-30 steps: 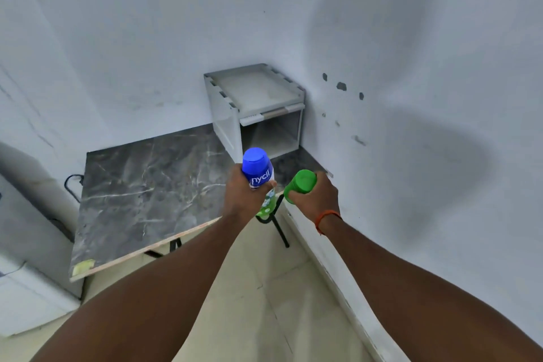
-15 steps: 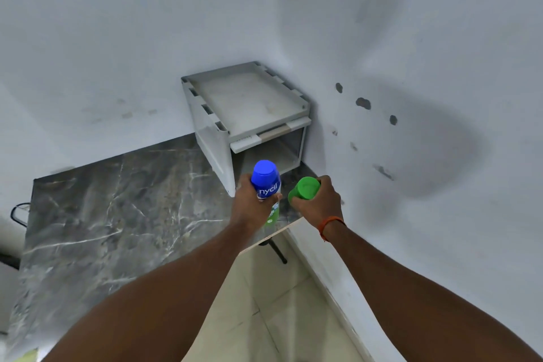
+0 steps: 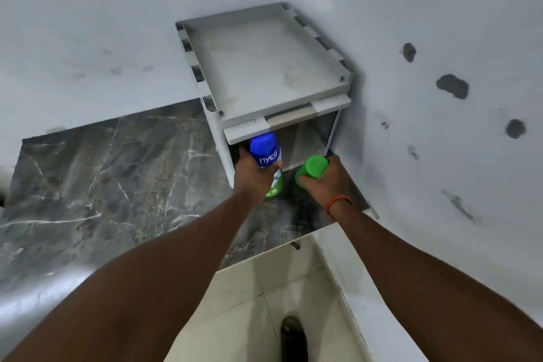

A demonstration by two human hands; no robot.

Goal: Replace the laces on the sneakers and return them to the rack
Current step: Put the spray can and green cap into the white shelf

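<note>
while gripping the blue-capped bottle (image 3: 266,148) in the curled left hand (image 3: 252,176) and the green-capped bottle (image 3: 313,166) in the equally wrapped right hand (image 3: 326,182), probably best to slide both straight into the lower opening of the rack (image 3: 264,67), keeping upright and low enough to pass under the rack's front lip. set down well inside the rack, side by side, before letting go. no sneakers or laces visible on the rack or near it. against half a second ago: now at the very mouth of the rack, no longer short of it above the table (image 3: 102,170) edge.
</note>
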